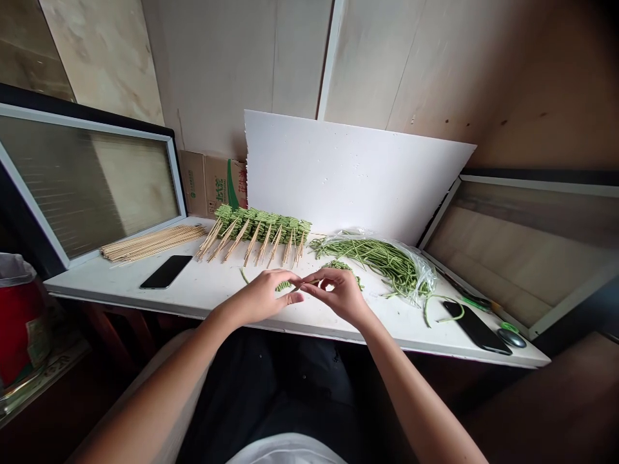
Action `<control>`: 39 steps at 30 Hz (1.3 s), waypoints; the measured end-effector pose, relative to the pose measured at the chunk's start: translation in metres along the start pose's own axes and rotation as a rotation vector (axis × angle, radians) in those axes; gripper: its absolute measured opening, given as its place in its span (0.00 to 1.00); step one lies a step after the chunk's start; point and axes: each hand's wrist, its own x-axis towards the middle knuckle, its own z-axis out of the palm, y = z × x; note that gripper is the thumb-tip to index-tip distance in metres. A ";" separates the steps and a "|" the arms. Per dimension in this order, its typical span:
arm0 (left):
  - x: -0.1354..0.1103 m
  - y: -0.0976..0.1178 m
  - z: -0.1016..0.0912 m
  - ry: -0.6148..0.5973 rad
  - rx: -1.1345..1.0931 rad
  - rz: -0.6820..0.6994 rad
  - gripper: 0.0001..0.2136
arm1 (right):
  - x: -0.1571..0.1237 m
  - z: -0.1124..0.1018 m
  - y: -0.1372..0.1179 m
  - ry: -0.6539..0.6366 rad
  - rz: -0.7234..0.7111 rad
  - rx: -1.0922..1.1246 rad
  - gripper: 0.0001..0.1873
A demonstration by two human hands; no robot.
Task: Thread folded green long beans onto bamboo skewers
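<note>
My left hand [261,298] and my right hand [336,296] meet at the fingertips above the white table top [203,293]. Both pinch a thin bamboo skewer [312,281] with green bean on it. Just behind them lies a small heap of cut long beans [341,265]. A row of beans threaded on skewers [261,223] lies farther back, with the sticks pointing toward me. A clear plastic bag of long green beans [382,264] lies to the right. Loose bamboo skewers [152,243] lie at the left.
A black phone [166,271] lies left of my hands, and another [476,327] near the right end. A white board [353,174] leans against the wall behind a cardboard box [211,183]. Glazed panels flank the table. A red container [19,322] stands low at left.
</note>
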 end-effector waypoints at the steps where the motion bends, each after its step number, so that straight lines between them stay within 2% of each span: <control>1: 0.001 0.004 0.004 -0.018 -0.048 -0.001 0.14 | -0.001 0.002 -0.001 -0.006 0.003 0.018 0.15; 5: 0.002 0.005 0.004 0.009 -0.112 -0.017 0.14 | -0.001 0.002 0.000 0.034 0.037 0.059 0.17; 9: 0.002 0.000 -0.005 0.060 -0.033 0.011 0.14 | -0.001 -0.005 0.001 0.079 0.023 0.029 0.17; 12: 0.001 0.001 -0.009 0.067 0.014 0.029 0.14 | -0.002 -0.009 -0.002 0.052 -0.008 -0.041 0.15; 17: 0.000 0.004 -0.010 0.033 0.062 0.022 0.17 | -0.004 -0.008 -0.006 0.015 -0.144 -0.136 0.11; 20: 0.000 0.002 -0.008 0.063 0.046 0.030 0.13 | -0.006 -0.006 -0.007 0.022 -0.257 -0.189 0.08; 25: 0.001 -0.001 -0.001 0.185 0.002 0.138 0.07 | -0.005 -0.003 -0.007 0.090 -0.383 -0.255 0.05; 30: 0.003 0.000 -0.003 0.195 0.027 0.233 0.05 | -0.006 0.000 -0.007 0.140 -0.478 -0.301 0.05; 35: 0.002 0.001 -0.005 0.238 0.168 0.283 0.05 | -0.006 0.004 -0.007 0.110 -0.394 -0.309 0.04; 39: 0.003 0.002 -0.001 0.234 0.139 0.263 0.05 | -0.006 0.006 -0.004 0.081 -0.295 -0.260 0.05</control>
